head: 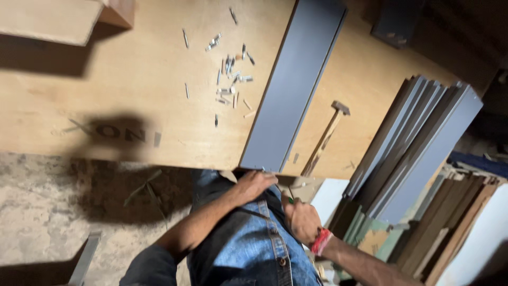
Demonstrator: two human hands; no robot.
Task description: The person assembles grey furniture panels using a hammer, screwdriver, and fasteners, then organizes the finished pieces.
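A long grey panel (296,79) lies flat on the plywood worktable (121,85), its near end at the table's front edge. My left hand (254,185) is curled over that near end, gripping it. My right hand (301,218), with a red band at the wrist, is closed in a fist just below and to the right, over my denim clothing (248,243). A small green-tipped object (290,200) sticks out of the fist; I cannot tell what it is.
Several screws and dowels (230,79) are scattered left of the panel. A wooden-handled hammer (325,137) lies to its right. Grey panels (418,137) and wooden boards (460,222) lean stacked at the right. A board (47,18) sits top left, above the concrete floor (42,212).
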